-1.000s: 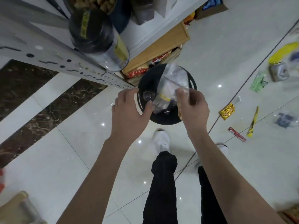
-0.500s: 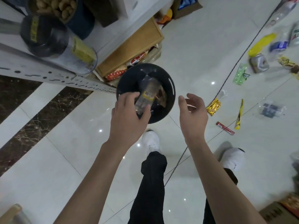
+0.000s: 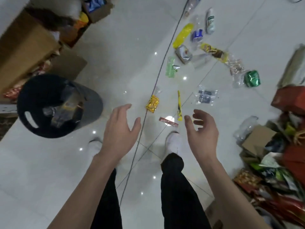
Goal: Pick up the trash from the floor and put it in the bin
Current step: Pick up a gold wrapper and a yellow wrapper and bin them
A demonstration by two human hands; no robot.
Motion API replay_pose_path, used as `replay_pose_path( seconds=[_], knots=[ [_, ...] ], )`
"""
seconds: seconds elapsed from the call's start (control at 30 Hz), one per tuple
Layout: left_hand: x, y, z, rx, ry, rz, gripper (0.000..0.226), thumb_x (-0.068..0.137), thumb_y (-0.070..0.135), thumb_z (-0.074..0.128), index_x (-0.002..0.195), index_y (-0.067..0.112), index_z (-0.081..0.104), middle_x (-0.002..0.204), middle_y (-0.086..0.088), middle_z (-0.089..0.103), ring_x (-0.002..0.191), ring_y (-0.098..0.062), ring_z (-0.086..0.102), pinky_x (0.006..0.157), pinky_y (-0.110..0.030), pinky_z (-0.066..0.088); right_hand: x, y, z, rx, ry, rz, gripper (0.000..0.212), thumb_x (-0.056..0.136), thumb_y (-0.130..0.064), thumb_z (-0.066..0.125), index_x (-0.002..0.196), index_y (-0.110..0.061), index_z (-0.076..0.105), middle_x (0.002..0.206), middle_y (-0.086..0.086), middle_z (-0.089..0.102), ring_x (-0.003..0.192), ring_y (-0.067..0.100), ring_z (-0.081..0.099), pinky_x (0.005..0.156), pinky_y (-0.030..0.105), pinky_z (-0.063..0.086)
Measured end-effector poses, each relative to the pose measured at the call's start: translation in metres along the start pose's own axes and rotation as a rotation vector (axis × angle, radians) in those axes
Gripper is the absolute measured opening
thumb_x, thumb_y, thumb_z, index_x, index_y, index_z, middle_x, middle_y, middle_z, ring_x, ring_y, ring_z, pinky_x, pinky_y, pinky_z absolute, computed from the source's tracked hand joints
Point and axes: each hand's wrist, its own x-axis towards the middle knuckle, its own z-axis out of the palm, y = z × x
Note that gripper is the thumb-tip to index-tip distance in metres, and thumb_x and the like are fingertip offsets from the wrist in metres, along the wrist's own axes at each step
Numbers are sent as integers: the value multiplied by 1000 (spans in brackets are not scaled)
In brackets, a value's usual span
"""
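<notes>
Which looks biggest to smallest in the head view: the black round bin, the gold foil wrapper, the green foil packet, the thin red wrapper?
1. Black round bin.
2. Gold foil wrapper and green foil packet: they look alike, and the green one lies farther off.
3. Thin red wrapper.

No legible text (all too blurred)

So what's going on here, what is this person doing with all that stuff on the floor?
A person is clearing litter off a white tiled floor. The left hand and right hand are open and hold nothing. The round black bin at the left has wrappers in it. A crumpled gold foil wrapper, a thin yellow sachet and a small red wrapper lie just ahead, more litter beyond.
</notes>
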Motion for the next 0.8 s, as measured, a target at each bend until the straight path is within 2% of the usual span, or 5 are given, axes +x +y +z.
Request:
replay_pose_path(
  seconds=[0.17,0.33,0.47,0.8],
  knots=[
    [10,35,69,19,-19,10,52,97,44,55,143,25,42,141,1,47,124,-16,51,96,-35,45,47,61,-67,-66,27,43,34,93,-39,71,124,-26,64,115,-9,65,101,3,63,95,42,54],
    [34,24,118,40,-29,-46,55,97,44,56,145,23,41,144,-1,45,126,-20,51,100,-45,49,85,113,-63,-91,22,37,35,92,-37,73,124,-27,63,116,-7,65,99,8,64,93,43,55],
    [56,-10,155,55,-11,-47,56,97,43,56,146,20,40,144,-3,45,126,-20,51,101,-46,48,112,152,-23,-75,9,18,36,91,-39,73,124,-26,63,116,-6,66,99,8,65,92,39,55],
    [140,-121,288,132,19,-5,67,91,40,64,147,13,39,145,-9,45,129,-26,48,104,-42,43,174,271,119,30,-85,-42,37,91,-38,73,125,-26,64,113,-10,68,99,1,66,81,16,49]
  ],
)
